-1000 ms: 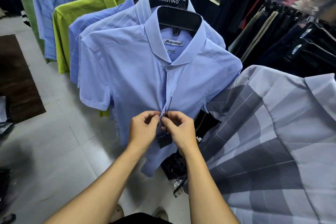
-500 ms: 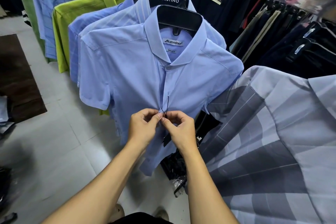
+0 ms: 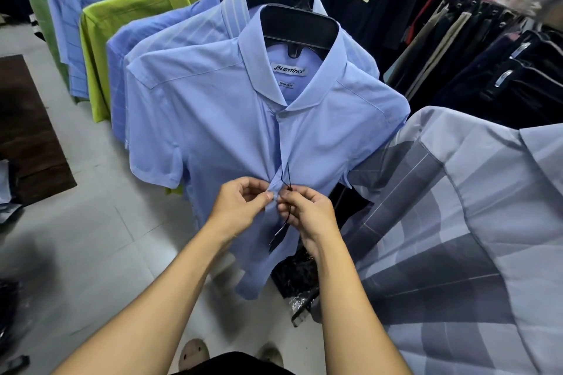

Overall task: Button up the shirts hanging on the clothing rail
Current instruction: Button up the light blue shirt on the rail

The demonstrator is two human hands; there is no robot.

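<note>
A light blue short-sleeved shirt hangs on a black hanger in front of me, its collar button fastened. My left hand pinches the left edge of the placket at mid-chest. My right hand pinches the right edge against it, fingertips touching. A black tag string runs down from the placket past my right fingers to a dark tag. The button itself is hidden by my fingers.
More blue shirts and a lime green shirt hang behind on the rail. A grey checked shirt hangs close at the right. Dark trousers hang at the back right. A brown mat lies on the tiled floor.
Both hands stay pinched on the placket at mid-chest, with only small finger shifts. The shirt hangs as before.
</note>
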